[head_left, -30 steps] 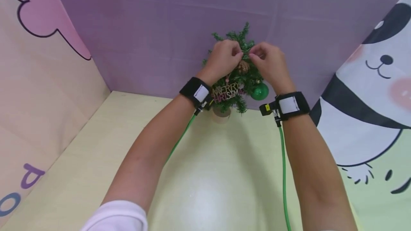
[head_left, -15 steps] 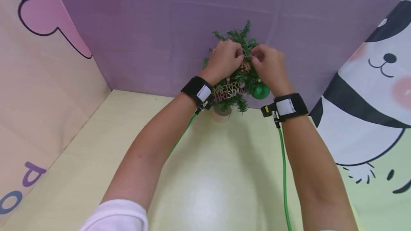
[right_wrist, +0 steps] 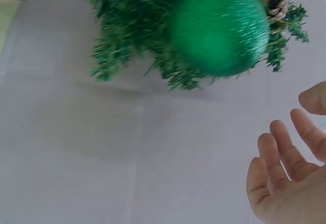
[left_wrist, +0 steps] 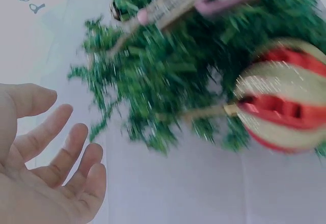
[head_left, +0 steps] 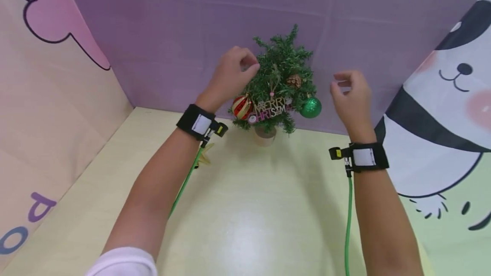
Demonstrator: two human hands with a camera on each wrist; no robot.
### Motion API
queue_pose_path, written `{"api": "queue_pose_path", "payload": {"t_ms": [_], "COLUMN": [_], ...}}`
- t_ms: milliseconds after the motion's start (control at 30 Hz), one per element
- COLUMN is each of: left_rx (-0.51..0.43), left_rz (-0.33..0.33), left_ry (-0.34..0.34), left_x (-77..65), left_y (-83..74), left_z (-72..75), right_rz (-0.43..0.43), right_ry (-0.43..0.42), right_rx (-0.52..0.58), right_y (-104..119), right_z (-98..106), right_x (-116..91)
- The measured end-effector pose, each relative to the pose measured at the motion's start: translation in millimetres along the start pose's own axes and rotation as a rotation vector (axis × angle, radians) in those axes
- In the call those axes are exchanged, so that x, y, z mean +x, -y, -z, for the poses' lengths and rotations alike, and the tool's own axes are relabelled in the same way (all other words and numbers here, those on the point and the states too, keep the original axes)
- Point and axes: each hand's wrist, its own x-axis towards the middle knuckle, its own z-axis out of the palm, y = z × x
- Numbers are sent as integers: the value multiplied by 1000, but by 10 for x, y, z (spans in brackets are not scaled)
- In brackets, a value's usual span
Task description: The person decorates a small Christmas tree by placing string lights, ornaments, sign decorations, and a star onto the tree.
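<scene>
A small green Christmas tree stands against the purple backdrop in the head view. On it hang a red-and-gold striped bauble, a "Merry Christmas" sign, a pinecone and a glittery green bauble. My left hand is just left of the tree, its fingers loosely bent around nothing. In the left wrist view the striped bauble hangs apart from that hand. To the tree's right my right hand is raised, loosely curled and holding nothing; the green bauble is near it in the right wrist view.
A gold star lies on the pale yellow table, partly hidden by the left wrist strap and cable. Purple backdrop rises close behind the tree. A panda-printed panel stands at the right.
Both hands have come away from the tree's upper branches, the left one leftward, the right one rightward and down. The striped bauble and the gold star have come into view.
</scene>
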Motion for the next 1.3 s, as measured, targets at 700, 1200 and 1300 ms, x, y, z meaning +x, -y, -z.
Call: {"api": "queue_pose_path", "payload": {"t_ms": [700, 1200, 1300], "left_rx": [-142, -392, -431], "left_rz": [521, 537, 477], "left_ry": [360, 392, 386], "left_x": [-914, -724, -680], "left_y": [1478, 1764, 1721], "left_z": [-509, -1616, -1684], "right_rz": [-391, -477, -452], "right_ry": [199, 629, 632], "right_rx": [168, 340, 365], "right_y": [-1104, -1348, -1307], "right_z": [-536, -1682, -1788], "right_x": [-646, -789, -773]}}
